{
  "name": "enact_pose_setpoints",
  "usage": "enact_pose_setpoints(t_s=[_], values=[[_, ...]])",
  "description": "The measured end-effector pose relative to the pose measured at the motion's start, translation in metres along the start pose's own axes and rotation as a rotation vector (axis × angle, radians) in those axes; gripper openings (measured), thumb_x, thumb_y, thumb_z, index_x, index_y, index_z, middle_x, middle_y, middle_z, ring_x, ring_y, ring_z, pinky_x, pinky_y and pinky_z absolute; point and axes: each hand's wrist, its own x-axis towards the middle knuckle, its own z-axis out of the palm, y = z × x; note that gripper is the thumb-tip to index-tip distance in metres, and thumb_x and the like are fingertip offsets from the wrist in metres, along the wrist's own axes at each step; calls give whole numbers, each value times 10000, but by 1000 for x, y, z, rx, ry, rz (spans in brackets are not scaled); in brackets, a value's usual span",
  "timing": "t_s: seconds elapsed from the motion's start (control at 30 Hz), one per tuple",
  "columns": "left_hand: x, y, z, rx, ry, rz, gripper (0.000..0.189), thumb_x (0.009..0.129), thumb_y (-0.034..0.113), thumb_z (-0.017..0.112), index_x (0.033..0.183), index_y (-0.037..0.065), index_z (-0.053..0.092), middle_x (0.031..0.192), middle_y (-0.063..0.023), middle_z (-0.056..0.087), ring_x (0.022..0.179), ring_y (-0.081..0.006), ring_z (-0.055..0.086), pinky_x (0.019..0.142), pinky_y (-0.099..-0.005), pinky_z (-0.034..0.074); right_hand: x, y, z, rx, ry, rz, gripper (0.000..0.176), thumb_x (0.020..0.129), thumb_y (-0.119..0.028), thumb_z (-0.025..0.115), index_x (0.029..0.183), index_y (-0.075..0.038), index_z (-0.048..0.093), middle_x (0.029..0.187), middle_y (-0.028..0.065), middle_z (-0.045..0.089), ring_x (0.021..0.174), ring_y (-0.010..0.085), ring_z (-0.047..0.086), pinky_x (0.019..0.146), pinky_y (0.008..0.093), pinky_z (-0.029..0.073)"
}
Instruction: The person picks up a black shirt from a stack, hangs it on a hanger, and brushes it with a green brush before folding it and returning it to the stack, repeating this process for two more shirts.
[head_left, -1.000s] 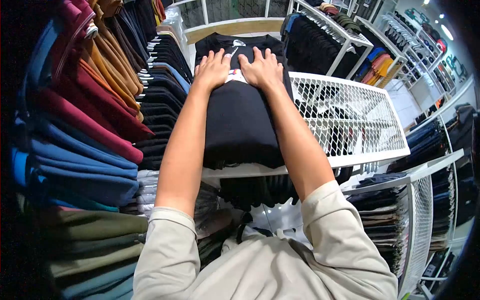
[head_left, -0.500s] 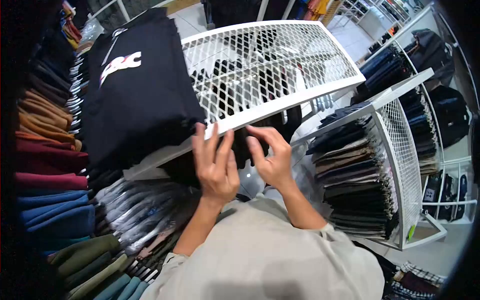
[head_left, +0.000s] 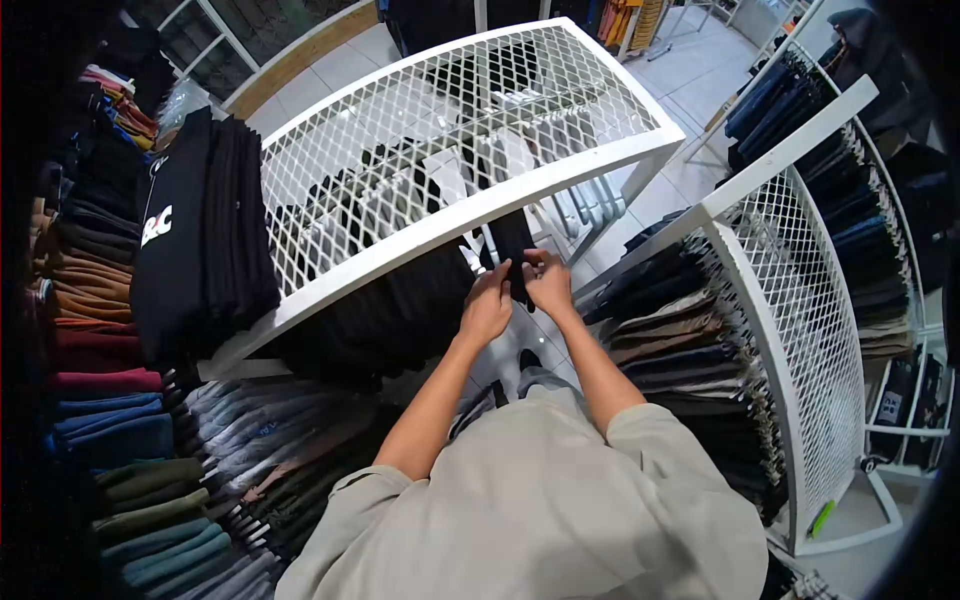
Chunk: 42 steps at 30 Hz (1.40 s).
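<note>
- From my head camera, I look down at both hands beneath the front edge of a white rack (head_left: pixel 420 238) with a mesh top
- My left hand (head_left: pixel 487 306) is at the left edge of a narrow black garment (head_left: pixel 513 240), fingers drawn in and fingertips touching it; I cannot tell whether it is pinched
- My right hand (head_left: pixel 549 284) meets the same cloth from the right, fingers curled and kept narrow, and here too I cannot tell how firm the hold is
- The garment hangs below the rack's front rail, between my hands, with white hangers (head_left: pixel 592 205) just to its right
- To its left, under the same rail, hangs a row of black clothes (head_left: pixel 375 305)
- A pile of folded black shirts (head_left: pixel 225 230) lies on the rack's left end, well apart from my hands, a pale print showing on it
- Right of me stands another white rack (head_left: pixel 792 325), folded-over trousers (head_left: pixel 665 335) hanging beside its mesh panel
</note>
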Motion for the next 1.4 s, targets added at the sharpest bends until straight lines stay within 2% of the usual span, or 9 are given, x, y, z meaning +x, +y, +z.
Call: enact_pose_setpoints(t_s=[0.07,0.27,0.33,0.4,0.57,0.77,0.93,1.17,1.4], values=[[17,-17,27,11,31,40,446,990,129,508,1433,81,483,1266,-229,618,1220,-406,571,1019,-484,473,16,17,-2,-87,1,-159,297,865,-155,709,1144,-61,673,1000,163,682,934,337,687,839,433,546],[48,17,35,178,-92,-361,594,998,183,520,1562,179,332,1446,-172,516,1299,-367,534,1089,-471,445,61,49,33,-65,153,-385,456,883,-163,707,1301,-40,574,1191,240,646,1070,396,639,894,461,523],[51,13,42,190,-64,-346,615,991,174,527,1570,215,323,1469,-140,503,1329,-346,520,1093,-464,448,66,48,34,-25,66,-314,519,888,-146,699,1357,-25,514,1237,274,625,1121,420,617,921,477,507],[51,11,45,194,-64,-348,625,984,163,528,1571,233,324,1477,-132,498,1338,-338,514,1097,-459,447,72,51,34,113,-86,-234,528,896,-149,679,1368,-11,486,1164,293,638,1083,457,617,924,503,494],[48,14,43,203,-93,-362,675,960,126,536,1575,296,316,1499,-122,486,1350,-325,510,1100,-443,450,80,58,40,-27,50,-408,420,925,-225,618,1255,12,512,1008,298,662,931,503,624,841,546,502],[46,25,36,262,-205,-383,684,969,99,474,1591,310,285,1528,-137,466,1327,-358,533,1083,-455,466,83,24,22,-36,-43,-180,431,1021,-401,554,1046,27,519,819,346,632,813,560,595,738,610,452],[40,26,36,250,-193,-357,658,989,136,478,1599,270,271,1528,-143,464,1331,-373,523,1079,-473,460,75,14,17,-24,72,-283,402,1022,-392,558,1021,10,555,852,322,650,818,533,616,709,585,469],[27,29,29,217,-233,-363,697,997,185,498,1619,279,198,1520,-154,473,1336,-383,512,1085,-479,448,35,26,-18,-278,-50,-16,496,1009,-492,530,1076,-2,571,931,292,684,836,490,662,721,565,510],[-4,33,41,191,-255,-213,764,971,220,557,1626,212,165,1424,-279,520,1279,-458,530,1068,-514,441,-46,60,-64,-261,105,-84,405,979,-448,598,1000,-44,599,860,261,681,799,504,643,692,570,491]])
